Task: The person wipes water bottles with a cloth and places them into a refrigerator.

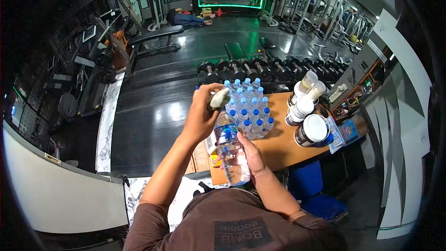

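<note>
The left hand [202, 109], wrist raised, pinches a pale cloth [219, 98] by the top of a water bottle [227, 133]; the right hand [254, 155] curls around its lower half, before the torso. Beyond, capped bottles [246, 116] crowd the desk [276, 151], left of white-lidded tubs [316, 128].

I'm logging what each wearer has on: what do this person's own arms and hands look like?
The left hand and right hand are bare, with no gloves or watch visible. Both forearms are uncovered, below the short, dark brown fabric sleeves of a matching shirt. Its darker rectangular print reads BOMB BOOGIE.
</note>
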`<state>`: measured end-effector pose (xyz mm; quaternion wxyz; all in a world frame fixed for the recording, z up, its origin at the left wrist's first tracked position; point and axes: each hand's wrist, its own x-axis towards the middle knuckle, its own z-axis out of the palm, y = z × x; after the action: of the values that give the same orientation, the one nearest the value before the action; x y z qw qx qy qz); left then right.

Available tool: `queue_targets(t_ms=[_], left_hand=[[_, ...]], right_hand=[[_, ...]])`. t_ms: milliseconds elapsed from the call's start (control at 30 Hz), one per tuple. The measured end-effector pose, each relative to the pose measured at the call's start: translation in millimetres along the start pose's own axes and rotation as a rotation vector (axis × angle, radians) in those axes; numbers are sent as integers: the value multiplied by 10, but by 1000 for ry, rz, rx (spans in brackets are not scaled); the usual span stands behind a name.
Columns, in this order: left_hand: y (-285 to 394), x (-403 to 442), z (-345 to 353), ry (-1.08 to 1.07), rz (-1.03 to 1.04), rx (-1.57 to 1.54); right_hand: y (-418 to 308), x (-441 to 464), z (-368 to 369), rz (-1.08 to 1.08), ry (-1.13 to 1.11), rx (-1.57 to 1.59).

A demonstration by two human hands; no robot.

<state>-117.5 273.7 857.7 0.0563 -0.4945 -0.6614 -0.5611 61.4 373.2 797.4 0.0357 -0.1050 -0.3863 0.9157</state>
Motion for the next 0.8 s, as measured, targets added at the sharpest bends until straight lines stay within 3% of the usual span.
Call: queue_targets(t_ms=[67, 167, 233, 300, 333, 367, 400, 467, 533, 567, 667, 800], left_hand=[[-21, 15, 40, -108, -1, -65], [114, 14, 9, -223, 206, 186], [255, -84, 55, -205, 221, 266], [352, -161, 21, -293, 184, 208], [373, -169, -9, -409, 175, 97], [390, -181, -34, -524, 164, -14], [421, -213, -26, -522, 198, 3], [352, -230, -5, -435, 203, 38], [364, -162, -37, -348, 141, 130], [230, -155, 10, -243, 160, 107], [-31, -100, 75, -54, 140, 227], [85, -150, 45, -148, 124, 278]], right_hand=[[5, -5, 0, -3, -3, -11], [15, 13, -25, -45, -2, -17], [35, 45, -92, -88, 1, -15], [104, 106, -243, -207, 51, -97], [140, 103, -374, -183, -3, -93], [299, 197, -543, -308, 21, -103], [375, 267, -565, -432, 47, -116], [442, 275, -671, -462, 91, -120], [150, 116, -345, -137, -29, -28], [137, 73, -199, -155, 83, -55], [24, -26, -60, -54, 4, -43], [87, 36, -103, -70, 25, -26]])
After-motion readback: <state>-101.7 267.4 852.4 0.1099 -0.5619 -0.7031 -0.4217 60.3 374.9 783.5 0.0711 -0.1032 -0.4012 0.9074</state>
